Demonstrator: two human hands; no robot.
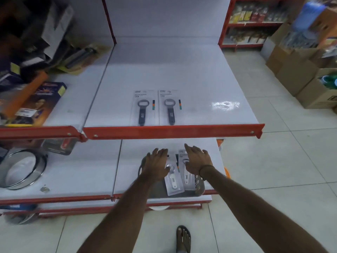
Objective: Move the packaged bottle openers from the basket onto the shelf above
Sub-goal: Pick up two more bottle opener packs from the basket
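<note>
On the upper shelf [182, 73] two packaged dark-handled openers [158, 108] already lie flat side by side near the red front edge. Down on the lower shelf, the grey basket [197, 189] has two more white-handled packs [179, 178] in it. The left hand [156, 165] and right hand [196, 161] hover over them, fingers spread, gripping nothing. A sandaled foot [183, 239] pokes in below.
</note>
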